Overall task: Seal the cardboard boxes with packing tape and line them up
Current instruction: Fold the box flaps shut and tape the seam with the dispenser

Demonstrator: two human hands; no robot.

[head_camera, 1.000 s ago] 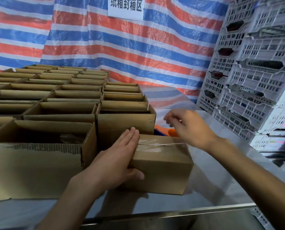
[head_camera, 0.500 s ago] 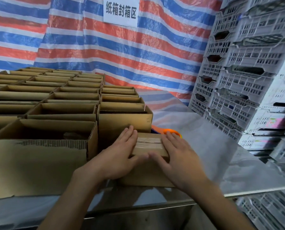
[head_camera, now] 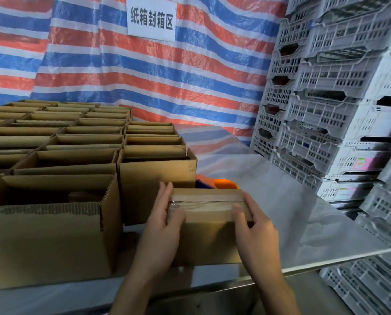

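Your left grip (head_camera: pixel 165 226) clasps the left end of the small brown cardboard box (head_camera: pixel 208 235), fingers up its side, thumb on the front face. Your right grip (head_camera: pixel 255 228) clasps the right end the same way. The box sits on the shiny steel counter (head_camera: pixel 292 212) near its front edge, flaps closed, a strip of clear packing tape (head_camera: pixel 208 201) along the top seam. To its left, a large open cardboard box (head_camera: pixel 46 242). Just behind, an orange tape dispenser (head_camera: pixel 224 183), partly hidden. Beyond, rows of open cardboard boxes (head_camera: pixel 87 142) fill the counter's left. On the right, stacked grey plastic crates (head_camera: pixel 326 110). Farthest, a red, white and blue striped tarp (head_camera: pixel 167 76) with a white sign (head_camera: pixel 152 19).
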